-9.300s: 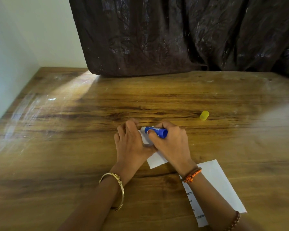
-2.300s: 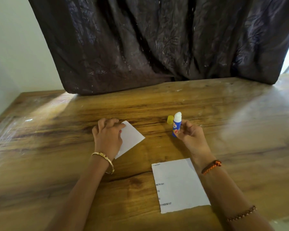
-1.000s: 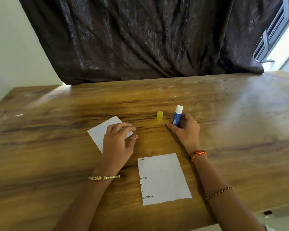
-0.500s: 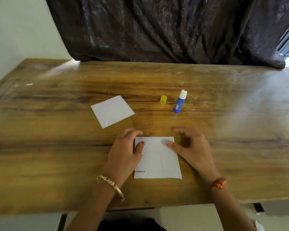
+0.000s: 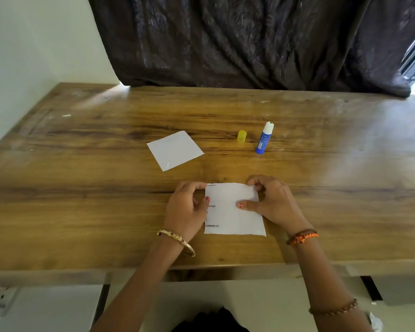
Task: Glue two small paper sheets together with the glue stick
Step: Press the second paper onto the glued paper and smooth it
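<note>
Head view: a person seated at a wooden table takes hold of a printed paper sheet with both hands. The left hand pinches the sheet's left edge near its far corner, thumb on the paper; the right hand grips the far right corner between fingertips, with the thumb lying across the sheet's middle. The sheet lies flat, its long axis running away from the person, printed lines along its left side.

The blank square sheet lies further out and to the left, turned on a diagonal and well apart from the printed one; the left hand is the nearer to it. The uncapped glue stick stands upright beyond the right hand, its yellow cap just to its left. A dark curtain hangs behind the table.

Bringing the two sheets together would likely mean carrying the printed sheet forward and left, and squaring it to the diagonal one.
</note>
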